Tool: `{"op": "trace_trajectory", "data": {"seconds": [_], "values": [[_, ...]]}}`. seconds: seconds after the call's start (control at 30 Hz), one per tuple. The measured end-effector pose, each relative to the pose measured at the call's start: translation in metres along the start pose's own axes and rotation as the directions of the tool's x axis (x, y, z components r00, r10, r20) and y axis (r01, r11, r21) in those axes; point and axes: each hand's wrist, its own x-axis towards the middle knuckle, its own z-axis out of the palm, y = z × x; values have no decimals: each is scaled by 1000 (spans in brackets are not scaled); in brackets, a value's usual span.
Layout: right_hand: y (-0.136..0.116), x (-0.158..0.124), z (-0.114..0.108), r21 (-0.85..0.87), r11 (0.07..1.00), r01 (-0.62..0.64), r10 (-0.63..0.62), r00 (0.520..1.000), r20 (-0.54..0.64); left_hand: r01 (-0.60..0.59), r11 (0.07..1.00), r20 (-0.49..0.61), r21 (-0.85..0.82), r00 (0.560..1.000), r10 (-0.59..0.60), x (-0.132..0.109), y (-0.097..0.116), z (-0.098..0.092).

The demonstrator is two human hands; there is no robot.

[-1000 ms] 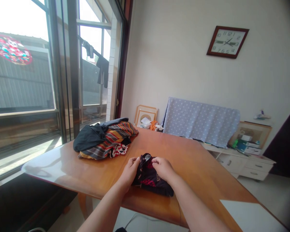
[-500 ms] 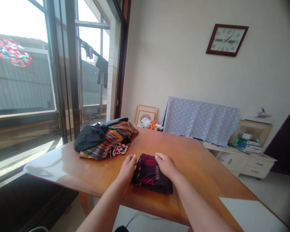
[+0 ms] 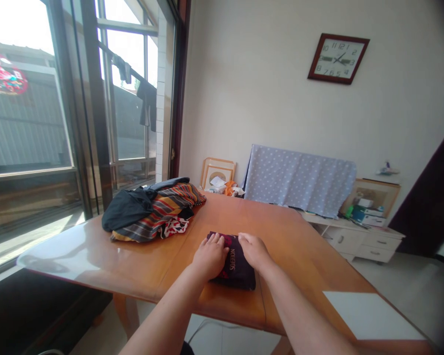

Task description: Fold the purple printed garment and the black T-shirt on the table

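A dark folded garment (image 3: 240, 276) with pink-red patterns and pale lettering lies on the wooden table in front of me. My left hand (image 3: 210, 257) rests palm down across its left part, fingers stretched out over the fabric and covering much of the print. At the garment's upper right edge is my right hand (image 3: 254, 252), its fingers closed on the cloth with the thumb side up. The undersides of the right fingers are hidden.
On the table (image 3: 281, 231), a heap of clothes (image 3: 155, 209) lies back left near the window. A white sheet (image 3: 370, 315) is at the right front edge. Beyond stand a white cabinet (image 3: 373, 246) and a dotted cloth cover (image 3: 299, 177). A clock (image 3: 338, 59) hangs on the wall.
My left hand has moved from the garment's left edge onto its top and now lies flat there. The right hand stays at the right edge. The view has turned slightly right.
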Motion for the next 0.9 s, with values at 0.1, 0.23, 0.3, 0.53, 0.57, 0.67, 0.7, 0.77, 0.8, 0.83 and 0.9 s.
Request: {"op": "trace_trajectory", "data": {"seconds": [0.1,0.23,0.3,0.53,0.57,0.67,0.7,0.77,0.8,0.83,0.9], "values": [[-4,-3,-1,-97,995,-26,30,999,42,45,998,88,50,995,-49,-5,-14,8],[-18,-5,5,-239,971,-13,34,996,82,41,996,132,77,990,-51,-6,-18,8],[-24,-8,12,-284,958,31,2,993,116,38,997,139,74,989,-48,-4,-18,6],[-14,-24,33,-447,895,15,125,951,282,75,996,196,47,977,-82,-4,-22,0],[-11,-26,34,-448,894,6,137,948,286,82,996,203,41,975,-89,-4,-23,0],[-7,-29,36,-450,893,-2,149,945,292,103,994,221,23,970,-106,-3,-25,2],[-6,-29,37,-452,892,-2,151,943,295,109,994,224,17,968,-110,-2,-26,3],[-5,-29,38,-457,889,-6,160,941,300,116,993,225,8,968,-115,-1,-28,6],[-4,-29,39,-460,888,-9,165,939,302,118,993,223,5,968,-116,0,-29,8],[-3,-29,39,-463,886,-11,170,937,304,118,993,218,4,969,-116,0,-30,9],[-2,-28,40,-469,883,-10,176,933,312,117,993,203,3,972,-116,1,-32,13]]}}
